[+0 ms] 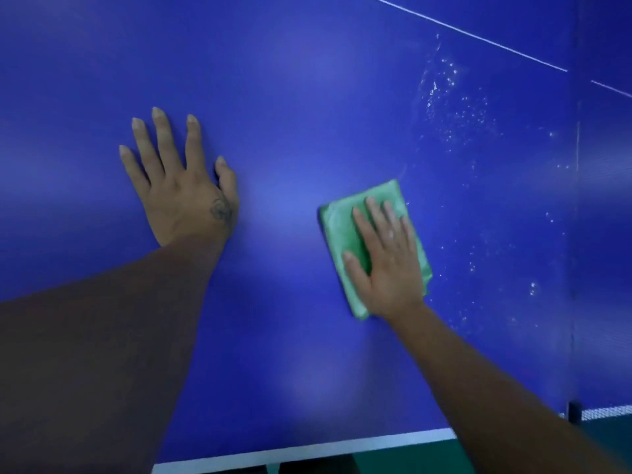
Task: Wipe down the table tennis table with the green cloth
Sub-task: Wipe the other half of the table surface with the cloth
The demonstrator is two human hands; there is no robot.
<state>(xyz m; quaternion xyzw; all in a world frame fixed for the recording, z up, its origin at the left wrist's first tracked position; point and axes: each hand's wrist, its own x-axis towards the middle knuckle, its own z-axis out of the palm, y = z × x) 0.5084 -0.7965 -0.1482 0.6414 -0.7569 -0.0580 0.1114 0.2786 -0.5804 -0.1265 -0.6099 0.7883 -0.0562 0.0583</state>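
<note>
Green cloth [342,230] flat under right hand [388,260] (fingers straight) on table [290,97]

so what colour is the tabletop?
Deep blue tabletop with thin white lines; head view.

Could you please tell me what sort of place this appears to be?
Probably a table tennis room or sports hall: the blue table has a white edge line and a thin centre line, and net mesh shows at the lower right.
</note>
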